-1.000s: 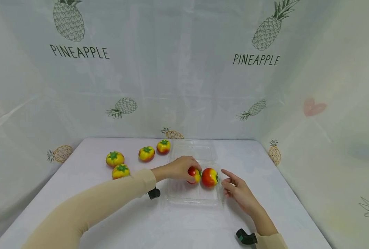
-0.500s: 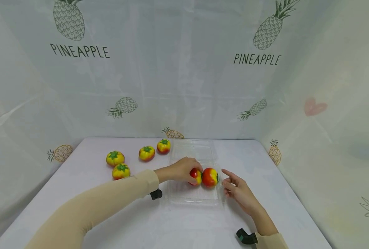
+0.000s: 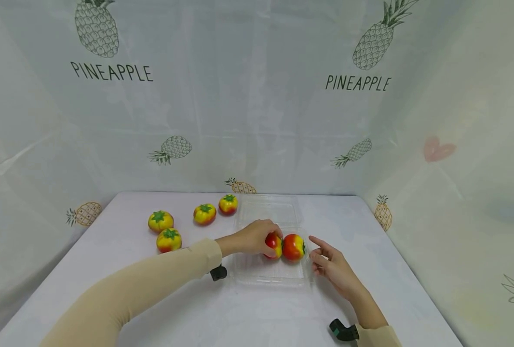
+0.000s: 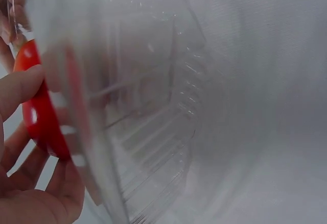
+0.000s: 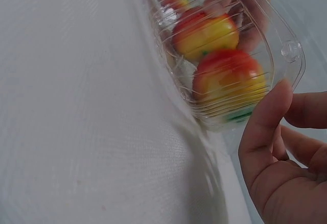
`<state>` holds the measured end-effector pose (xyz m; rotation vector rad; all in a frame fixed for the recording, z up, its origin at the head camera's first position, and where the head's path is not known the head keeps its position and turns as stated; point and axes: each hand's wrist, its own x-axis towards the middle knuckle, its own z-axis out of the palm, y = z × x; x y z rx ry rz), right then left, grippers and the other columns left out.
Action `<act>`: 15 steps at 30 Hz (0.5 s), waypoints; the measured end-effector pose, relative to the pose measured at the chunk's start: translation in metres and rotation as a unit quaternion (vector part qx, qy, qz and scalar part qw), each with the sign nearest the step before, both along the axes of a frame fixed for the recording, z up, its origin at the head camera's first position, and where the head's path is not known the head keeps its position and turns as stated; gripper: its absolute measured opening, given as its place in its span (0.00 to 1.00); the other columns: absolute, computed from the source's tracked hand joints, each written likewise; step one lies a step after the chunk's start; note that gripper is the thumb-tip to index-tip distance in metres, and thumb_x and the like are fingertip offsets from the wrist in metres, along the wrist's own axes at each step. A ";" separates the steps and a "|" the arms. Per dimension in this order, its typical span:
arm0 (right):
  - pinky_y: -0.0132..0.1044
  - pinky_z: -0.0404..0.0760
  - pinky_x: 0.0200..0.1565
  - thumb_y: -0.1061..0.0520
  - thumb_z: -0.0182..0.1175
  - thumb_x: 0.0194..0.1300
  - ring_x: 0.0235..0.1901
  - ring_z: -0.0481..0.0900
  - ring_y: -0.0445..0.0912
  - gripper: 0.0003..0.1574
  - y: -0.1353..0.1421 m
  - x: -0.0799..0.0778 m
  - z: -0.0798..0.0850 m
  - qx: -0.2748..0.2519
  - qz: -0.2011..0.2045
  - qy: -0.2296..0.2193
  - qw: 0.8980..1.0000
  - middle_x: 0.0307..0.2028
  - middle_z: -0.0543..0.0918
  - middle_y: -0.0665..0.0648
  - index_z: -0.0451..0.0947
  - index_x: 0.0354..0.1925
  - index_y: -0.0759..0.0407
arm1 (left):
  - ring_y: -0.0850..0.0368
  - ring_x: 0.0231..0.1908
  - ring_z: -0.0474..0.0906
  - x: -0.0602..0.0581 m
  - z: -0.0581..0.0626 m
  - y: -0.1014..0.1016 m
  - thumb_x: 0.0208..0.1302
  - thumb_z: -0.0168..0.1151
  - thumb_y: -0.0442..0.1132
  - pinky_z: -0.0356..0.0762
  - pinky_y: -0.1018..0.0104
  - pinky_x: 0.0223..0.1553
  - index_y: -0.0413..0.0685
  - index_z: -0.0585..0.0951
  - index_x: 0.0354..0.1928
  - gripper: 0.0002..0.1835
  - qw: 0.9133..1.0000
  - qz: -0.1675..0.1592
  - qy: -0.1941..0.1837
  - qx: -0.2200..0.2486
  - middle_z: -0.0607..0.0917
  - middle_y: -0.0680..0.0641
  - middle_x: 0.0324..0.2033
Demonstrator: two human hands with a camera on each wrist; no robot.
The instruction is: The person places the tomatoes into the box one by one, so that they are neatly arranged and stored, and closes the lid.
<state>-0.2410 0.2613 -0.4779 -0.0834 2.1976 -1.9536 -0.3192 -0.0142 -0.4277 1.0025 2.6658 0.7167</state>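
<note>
Fruit (image 3: 275, 246) in the left hand (image 3: 256, 236), clear tray (image 3: 261, 279) below

The left hand has its thumb on one side of the red-and-yellow fruit and its fingers around the other, holding it inside the clear plastic tray; I can't tell whether it rests on the floor. The right hand (image 3: 332, 267) sits loose at the tray's three o'clock edge, one finger extended. The right wrist view puts its thumb at the rim; I can't tell how firmly it touches.

Tight up at three o'clock of the held one lies a second fruit (image 3: 293, 247), on its side, its green cap facing three o'clock. The tray's lid (image 3: 267, 210) lies folded back at twelve.

Farther out on the white table (image 3: 196, 308), a third fruit (image 3: 228, 205) sits at the tray's eleven, just beside the lid, and a fourth fruit (image 3: 204, 214) at ten. Between nine and ten are two more fruits (image 3: 169, 240) close together, caps up. Beyond twelve hangs a pale backdrop (image 3: 257, 106) printed with pineapples.
</note>
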 end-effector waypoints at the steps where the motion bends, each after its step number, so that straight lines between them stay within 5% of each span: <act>1: 0.28 0.81 0.37 0.59 0.57 0.81 0.34 0.76 0.45 0.38 0.000 0.000 0.000 0.001 -0.001 -0.001 1.000 0.49 0.72 0.62 0.59 0.82 0.54 | 0.59 0.53 0.75 -0.001 0.000 0.000 0.64 0.78 0.42 0.79 0.68 0.59 0.56 0.84 0.58 0.22 1.000 0.001 0.002 0.001 0.83 0.56 0.53; 7: 0.28 0.81 0.37 0.60 0.57 0.80 0.34 0.76 0.45 0.38 -0.001 0.000 0.001 -0.001 -0.004 -0.003 1.000 0.48 0.72 0.61 0.59 0.82 0.54 | 0.57 0.57 0.75 -0.002 -0.004 0.002 0.63 0.79 0.44 0.79 0.67 0.60 0.56 0.87 0.58 0.21 1.000 -0.008 0.029 -0.001 0.84 0.55 0.55; 15: 0.28 0.81 0.37 0.60 0.57 0.80 0.34 0.76 0.45 0.38 -0.001 0.000 0.001 0.003 -0.004 -0.001 1.000 0.48 0.72 0.61 0.60 0.82 0.54 | 0.58 0.56 0.76 -0.003 -0.008 0.001 0.62 0.80 0.45 0.80 0.69 0.58 0.56 0.84 0.62 0.26 1.000 0.001 0.013 0.021 0.81 0.55 0.52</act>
